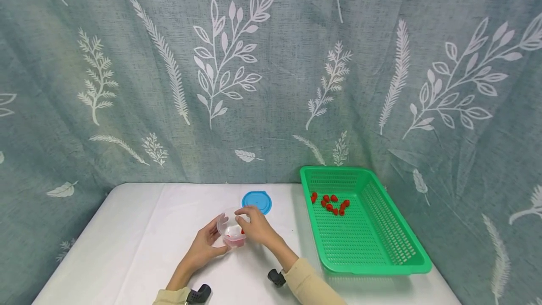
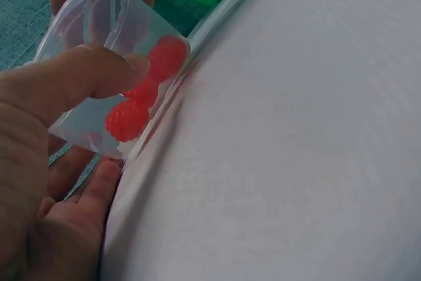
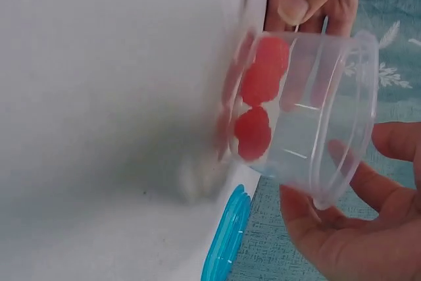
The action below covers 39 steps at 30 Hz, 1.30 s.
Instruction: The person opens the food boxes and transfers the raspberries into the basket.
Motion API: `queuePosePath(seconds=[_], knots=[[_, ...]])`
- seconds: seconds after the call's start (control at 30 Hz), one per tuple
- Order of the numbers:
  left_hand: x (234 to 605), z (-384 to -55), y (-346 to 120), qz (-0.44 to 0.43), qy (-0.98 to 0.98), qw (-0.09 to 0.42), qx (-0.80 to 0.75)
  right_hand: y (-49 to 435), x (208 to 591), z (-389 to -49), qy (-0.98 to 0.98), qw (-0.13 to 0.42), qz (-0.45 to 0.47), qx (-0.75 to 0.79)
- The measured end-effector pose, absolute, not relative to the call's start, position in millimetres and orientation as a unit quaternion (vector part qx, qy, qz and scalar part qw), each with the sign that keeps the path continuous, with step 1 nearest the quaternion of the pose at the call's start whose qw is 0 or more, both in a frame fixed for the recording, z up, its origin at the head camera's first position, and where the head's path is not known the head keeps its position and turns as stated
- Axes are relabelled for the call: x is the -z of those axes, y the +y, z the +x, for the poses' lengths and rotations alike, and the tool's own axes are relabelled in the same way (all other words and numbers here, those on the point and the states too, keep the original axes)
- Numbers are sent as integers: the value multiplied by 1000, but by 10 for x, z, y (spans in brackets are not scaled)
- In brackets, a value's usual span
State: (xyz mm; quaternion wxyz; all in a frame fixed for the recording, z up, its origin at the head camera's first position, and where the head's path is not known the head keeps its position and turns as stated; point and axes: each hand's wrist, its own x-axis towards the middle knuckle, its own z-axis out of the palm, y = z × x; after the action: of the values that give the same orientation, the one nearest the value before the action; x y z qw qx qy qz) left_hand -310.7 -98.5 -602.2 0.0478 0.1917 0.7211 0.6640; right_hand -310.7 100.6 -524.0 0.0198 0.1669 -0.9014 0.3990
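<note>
A clear plastic tub (image 1: 234,224) stands tilted a little on the white table, with several red raspberries (image 3: 260,83) at its bottom. My left hand (image 1: 206,244) holds the tub from the left, its thumb along the near wall and its fingers round the other side. Over the tub's mouth hovers my right hand (image 1: 257,226), thumb and index finger apart at the rim and no berry visible between them. Behind the tub lies a round blue lid (image 1: 257,201). Some of the right fingers are partly hidden by the tub's wall in the right wrist view.
To the right sits a green perforated basket (image 1: 360,244), with several more raspberries (image 1: 329,206) gathered in its far left part. A white cloth covers the table (image 1: 139,248). A grey-green leaf-patterned curtain (image 1: 271,84) hangs close behind it.
</note>
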Motion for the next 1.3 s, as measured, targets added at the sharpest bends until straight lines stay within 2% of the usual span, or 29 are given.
queuePosePath(seconds=[0.43,0.57,0.9,1.3], knots=[[6051,-3139,-1043,217,699,54,-679,933,5311,-3248,-890,-51,143,-430],[6047,-3147,-1075,229,698,56,-677,833,5318,-3291,-902,-44,157,-400],[6065,-3096,-1027,207,711,70,-669,669,5312,-3248,-966,-4,154,-206],[6033,-3119,-1045,213,719,59,-659,747,5319,-3315,-948,2,211,-240]])
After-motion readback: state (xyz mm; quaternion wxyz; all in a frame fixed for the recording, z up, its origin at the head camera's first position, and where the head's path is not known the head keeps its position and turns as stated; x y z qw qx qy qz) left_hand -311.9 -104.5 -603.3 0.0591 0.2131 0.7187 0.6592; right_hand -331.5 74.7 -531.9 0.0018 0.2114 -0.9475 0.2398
